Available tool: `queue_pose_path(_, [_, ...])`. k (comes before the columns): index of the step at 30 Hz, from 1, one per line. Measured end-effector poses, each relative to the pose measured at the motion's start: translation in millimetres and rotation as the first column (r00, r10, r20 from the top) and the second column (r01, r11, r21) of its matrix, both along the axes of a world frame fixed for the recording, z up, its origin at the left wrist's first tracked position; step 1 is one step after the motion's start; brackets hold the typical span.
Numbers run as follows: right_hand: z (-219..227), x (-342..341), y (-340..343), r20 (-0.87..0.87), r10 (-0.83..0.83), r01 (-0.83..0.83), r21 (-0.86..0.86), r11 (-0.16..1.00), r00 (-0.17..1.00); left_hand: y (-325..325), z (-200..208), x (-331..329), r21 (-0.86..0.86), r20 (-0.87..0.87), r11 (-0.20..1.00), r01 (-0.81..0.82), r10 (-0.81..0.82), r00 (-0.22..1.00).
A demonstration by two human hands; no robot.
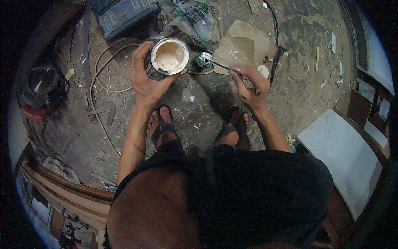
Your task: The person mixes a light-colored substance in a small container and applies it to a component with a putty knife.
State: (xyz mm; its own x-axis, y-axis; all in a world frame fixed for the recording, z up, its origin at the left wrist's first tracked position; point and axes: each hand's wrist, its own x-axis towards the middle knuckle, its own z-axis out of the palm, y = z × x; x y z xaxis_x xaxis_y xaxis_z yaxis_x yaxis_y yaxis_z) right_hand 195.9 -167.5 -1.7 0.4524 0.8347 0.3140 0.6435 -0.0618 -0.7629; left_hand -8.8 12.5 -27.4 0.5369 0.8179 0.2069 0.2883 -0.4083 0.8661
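Note:
My left hand (145, 81) is wrapped round the side of an open round can (185, 58), thumb and fingers on its outer wall. Pale cream paste (167, 60) coats the can's inside and lies in its bottom. In my right hand (253, 85) a thin dark stick-like tool (222, 65) is pinched between thumb and fingers, pointing left toward the can. Whitish paste shows at the tool's tip, which stays apart from the can. Behind that tip appears a small green container (200, 62); whether they touch I cannot tell.
Beyond the can lie a dark plastic case (124, 18) and a crumpled clear bag (192, 20). Brown cardboard (240, 45) lies by my right hand. A beige hose (96, 70) and black cable (275, 25) cross the littered floor. A white panel (340, 153) stands right, wooden boards (66, 195) left.

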Motion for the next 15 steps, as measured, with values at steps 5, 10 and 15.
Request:
queue_pose_path(5, [-1.1,5.4,-7.2,-0.017,0.086,-0.087,-0.02,0.996,0.996,1.1,-3.5,-0.5,0.041,0.002,0.999,-0.001,0.001,1.0])
queue_pose_path(10, [6.3,6.8,-10.4,0.042,0.112,-0.107,-0.119,0.987,0.993,1.6,-2.3,1.7,0.099,0.004,0.995,-0.015,0.015,1.0])
queue_pose_path(15, [7.2,4.3,-14.2,0.043,0.075,-0.068,-0.134,0.989,0.996,0.7,-4.3,0.3,0.024,0.027,1.0,0.003,-0.004,1.0])
